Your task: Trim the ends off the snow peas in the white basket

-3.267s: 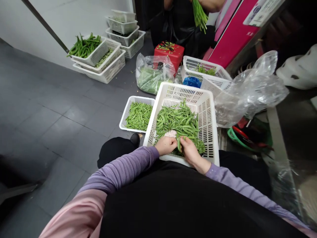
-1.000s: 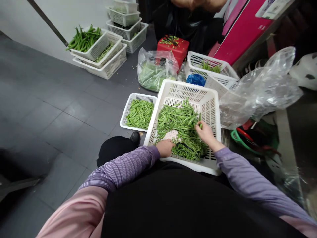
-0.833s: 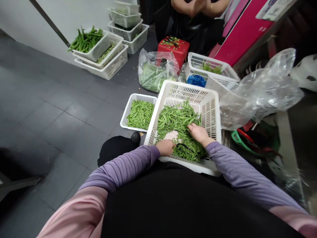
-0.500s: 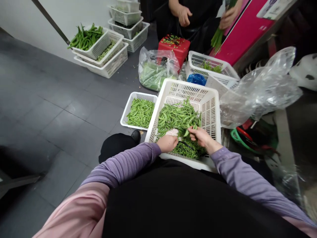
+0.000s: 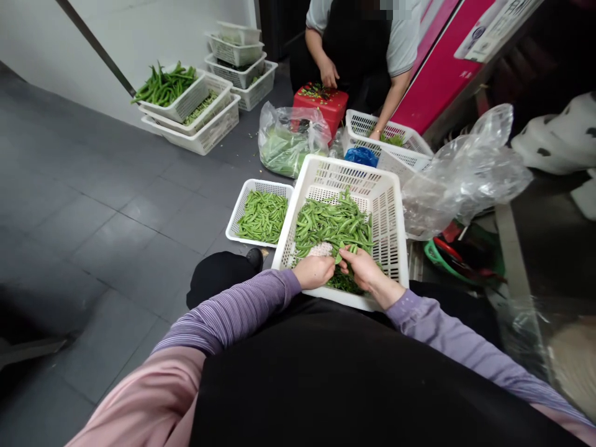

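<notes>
A large white basket (image 5: 393, 217) in front of me holds green pea pods (image 5: 326, 218), with a darker green heap of trimmings at its near end. Over that near end my left hand (image 5: 315, 272) is closed; what its fingers hold, if anything, is too small to name. Close beside it on the right, my right hand (image 5: 364, 269) pinches a green pod (image 5: 339, 256) between thumb and fingers. The fingertips of both hands nearly meet. To the left of the large basket, a small white basket (image 5: 231, 231) on the floor holds more pods.
Beyond the baskets are a plastic bag of greens (image 5: 288, 146), a red stool (image 5: 333, 112) and a seated person reaching into another white basket (image 5: 421, 149). Clear plastic (image 5: 465, 180) and a green basin (image 5: 435, 257) lie right. Stacked baskets (image 5: 205, 146) stand back left.
My right hand has moved left, up to my left hand, with a pod in its fingers. The other person's hand has gone down from holding long greens into the far basket.
</notes>
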Demonstrator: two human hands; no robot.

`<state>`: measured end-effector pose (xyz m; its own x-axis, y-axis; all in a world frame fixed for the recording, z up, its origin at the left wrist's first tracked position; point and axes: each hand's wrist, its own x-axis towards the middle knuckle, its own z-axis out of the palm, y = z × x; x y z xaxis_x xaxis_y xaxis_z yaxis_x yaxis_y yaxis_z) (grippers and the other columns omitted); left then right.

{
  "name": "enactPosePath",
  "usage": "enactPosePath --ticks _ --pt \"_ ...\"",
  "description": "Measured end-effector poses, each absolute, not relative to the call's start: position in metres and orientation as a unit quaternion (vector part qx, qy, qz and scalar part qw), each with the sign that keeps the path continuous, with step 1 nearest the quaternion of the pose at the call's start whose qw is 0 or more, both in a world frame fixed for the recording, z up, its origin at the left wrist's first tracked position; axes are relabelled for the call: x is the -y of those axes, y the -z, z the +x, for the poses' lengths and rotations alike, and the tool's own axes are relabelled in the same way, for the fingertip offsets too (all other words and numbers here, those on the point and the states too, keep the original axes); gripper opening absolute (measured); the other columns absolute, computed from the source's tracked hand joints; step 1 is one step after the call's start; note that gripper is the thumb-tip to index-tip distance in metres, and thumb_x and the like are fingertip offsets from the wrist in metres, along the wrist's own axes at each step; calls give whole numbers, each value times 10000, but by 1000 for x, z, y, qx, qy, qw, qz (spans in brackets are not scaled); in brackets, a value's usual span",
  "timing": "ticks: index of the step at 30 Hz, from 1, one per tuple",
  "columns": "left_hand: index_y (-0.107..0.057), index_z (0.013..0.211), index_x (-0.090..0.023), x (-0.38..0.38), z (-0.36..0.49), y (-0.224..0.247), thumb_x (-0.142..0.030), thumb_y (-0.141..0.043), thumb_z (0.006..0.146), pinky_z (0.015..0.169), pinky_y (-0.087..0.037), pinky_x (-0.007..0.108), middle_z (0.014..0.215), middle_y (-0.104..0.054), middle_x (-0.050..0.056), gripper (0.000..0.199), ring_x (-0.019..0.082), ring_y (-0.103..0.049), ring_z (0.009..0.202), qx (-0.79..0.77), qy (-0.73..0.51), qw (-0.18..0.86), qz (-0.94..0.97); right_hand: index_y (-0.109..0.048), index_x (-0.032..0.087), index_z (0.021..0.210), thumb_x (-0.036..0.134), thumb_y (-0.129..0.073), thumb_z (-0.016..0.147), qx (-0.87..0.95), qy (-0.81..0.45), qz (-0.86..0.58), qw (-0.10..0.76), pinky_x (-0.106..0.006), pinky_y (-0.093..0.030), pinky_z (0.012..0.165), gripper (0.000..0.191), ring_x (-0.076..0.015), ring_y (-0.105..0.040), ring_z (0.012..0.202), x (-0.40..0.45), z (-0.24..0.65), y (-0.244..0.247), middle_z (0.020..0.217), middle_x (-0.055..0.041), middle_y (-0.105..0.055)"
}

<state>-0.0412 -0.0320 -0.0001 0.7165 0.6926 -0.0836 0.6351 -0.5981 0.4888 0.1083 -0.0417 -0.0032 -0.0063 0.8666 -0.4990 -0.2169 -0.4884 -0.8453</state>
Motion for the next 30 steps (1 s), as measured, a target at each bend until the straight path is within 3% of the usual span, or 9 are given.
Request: enactPosePath --ticks 3,6,8,12,16,21,25,30 --pt "-587 843 -146 36 -40 0 -284 -332 823 691 -439 288 782 -629 91 290 180 -588 702 -363 -39 241 899 -375 205 683 352 -649 611 315 -649 -578 381 -166 -238 334 319 -47 -310 350 45 109 2 419 113 -346" --pt "-611 802 -154 34 -41 3 -284 -394 775 690 -441 294 774 -635 88 254 192 -590 716 -368 -24 236 899 -413 194 715 323 -662 613 359 -707 -544 275 -164 -229 327 299 -40 -291 342 49 116 -4 429 116 -336" --pt "-619 785 -154 26 -45 5 -295 -401 769 683 -443 291 764 -636 85 260 196 -591 724 -428 -14 232 873 -434 183 724 297 -671 613 357 -748 -514 221 -163 -235 331 286 -36 -291 350 53 123 -10 444 110 -344" --pt "-608 862 -141 5 -55 9 -260 -327 812 716 -444 285 798 -633 85 309 188 -589 771 -575 -26 225 786 -472 161 749 248 -674 615 289 -801 -484 203 -151 -215 342 258 -19 -303 381 61 138 -18 552 62 -460" --pt "-533 1057 -170 13 -50 8 -186 -352 805 825 -416 250 1015 -587 60 310 149 -551 916 -459 -84 243 850 -511 147 770 235 -659 624 245 -813 -482 217 -152 -211 348 226 -14 -319 394 62 146 -15 652 11 -540" --pt "-494 1072 -162 33 -37 5 -258 -328 842 721 -456 294 961 -554 94 300 178 -572 815 -338 -12 210 917 -540 148 774 246 -611 641 265 -799 -503 197 -160 -182 345 180 -28 -311 385 57 147 -7 608 19 -523" --pt "-537 907 -120 27 -37 7 -251 -335 836 674 -450 292 863 -565 106 251 180 -574 741 -290 27 206 934 -569 152 743 374 -564 703 455 -724 -505 119 -181 -221 362 226 -48 -323 397 50 145 -4 562 29 -501" --pt "-529 700 -140 14 -39 8 -230 -382 799 626 -417 225 642 -533 18 199 109 -507 617 -327 -55 359 872 -576 191 673 347 -505 760 723 -476 -484 131 -239 -370 553 193 -121 -473 563 43 139 -7 597 8 -554"
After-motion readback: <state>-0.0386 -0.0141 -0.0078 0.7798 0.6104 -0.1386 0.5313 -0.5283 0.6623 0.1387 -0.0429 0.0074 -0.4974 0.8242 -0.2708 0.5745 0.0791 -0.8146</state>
